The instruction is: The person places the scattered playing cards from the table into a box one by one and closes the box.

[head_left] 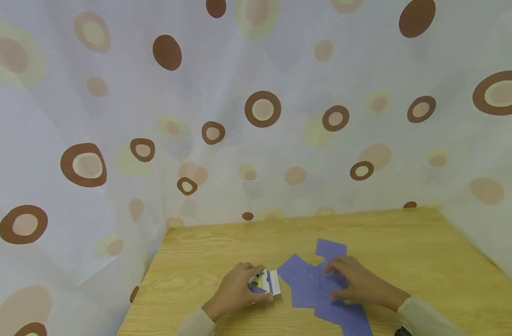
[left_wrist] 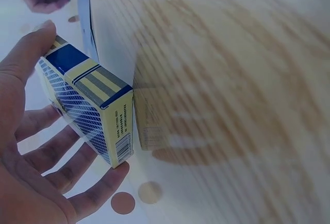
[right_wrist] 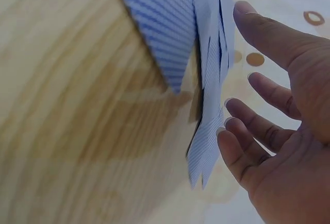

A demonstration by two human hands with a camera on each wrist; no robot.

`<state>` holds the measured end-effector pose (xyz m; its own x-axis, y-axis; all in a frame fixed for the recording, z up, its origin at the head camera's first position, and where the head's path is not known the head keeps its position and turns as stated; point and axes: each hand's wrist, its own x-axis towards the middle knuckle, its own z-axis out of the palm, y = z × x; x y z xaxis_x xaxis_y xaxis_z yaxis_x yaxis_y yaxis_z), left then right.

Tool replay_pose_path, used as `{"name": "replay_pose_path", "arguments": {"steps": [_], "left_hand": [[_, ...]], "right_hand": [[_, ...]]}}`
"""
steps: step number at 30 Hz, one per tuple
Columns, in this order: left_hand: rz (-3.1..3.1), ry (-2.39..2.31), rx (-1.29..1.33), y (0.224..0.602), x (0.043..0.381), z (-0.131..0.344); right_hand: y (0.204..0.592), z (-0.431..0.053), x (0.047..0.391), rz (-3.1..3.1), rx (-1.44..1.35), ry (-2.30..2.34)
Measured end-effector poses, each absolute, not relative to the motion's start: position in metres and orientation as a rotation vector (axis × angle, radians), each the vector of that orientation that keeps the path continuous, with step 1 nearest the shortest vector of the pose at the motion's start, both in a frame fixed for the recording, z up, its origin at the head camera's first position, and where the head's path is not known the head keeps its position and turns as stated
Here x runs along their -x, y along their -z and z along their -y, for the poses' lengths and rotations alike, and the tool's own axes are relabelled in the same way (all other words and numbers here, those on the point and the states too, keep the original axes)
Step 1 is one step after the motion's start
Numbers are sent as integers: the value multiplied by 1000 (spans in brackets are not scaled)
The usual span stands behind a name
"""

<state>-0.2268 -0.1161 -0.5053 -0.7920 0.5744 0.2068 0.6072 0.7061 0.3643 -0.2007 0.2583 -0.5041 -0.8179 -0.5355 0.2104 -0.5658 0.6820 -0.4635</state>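
My left hand [head_left: 238,288] holds a small playing-card box [head_left: 264,281] between thumb and fingers, low over the wooden table. In the head view the box's white end flap stands open. The left wrist view shows the blue-and-cream patterned side of the box [left_wrist: 80,108] and a barcode on its end. Face down to the right of the box lies a spread of blue-backed playing cards [head_left: 303,290], overlapping one another. Over their right part is my right hand [head_left: 361,282], fingers apart and loosely bent, with nothing held. Whether its fingertips touch the cards I cannot tell.
A wooden table [head_left: 214,242] lies under everything. Behind it and at both sides hangs a white sheet [head_left: 222,191] with brown and beige dots. One card [head_left: 331,247] sticks out at the far end of the spread. A dark wrist item [head_left: 403,331] shows at the right sleeve.
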Motion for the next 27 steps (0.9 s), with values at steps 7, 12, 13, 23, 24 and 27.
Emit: {"name": "replay_pose_path", "arguments": {"steps": [7,12,13,23,24,27], "left_hand": [[2844,664,963,504,227,117],[2842,655,967,504,227,117],[2842,650,967,504,226,117],[2833,637,967,503,225,117],[2831,634,967,503,226,117],[2834,637,966,504,226,117]], "right_hand": [[511,-284,192,2863,-826,-775],[512,-294,187,2866,-792,-762],[512,-296,186,2876,-783,-761],[512,-298,174,2915,-816,-747],[513,-298,173,2923,-821,-735],[514,-298,171,2939,-838,-719]]}}
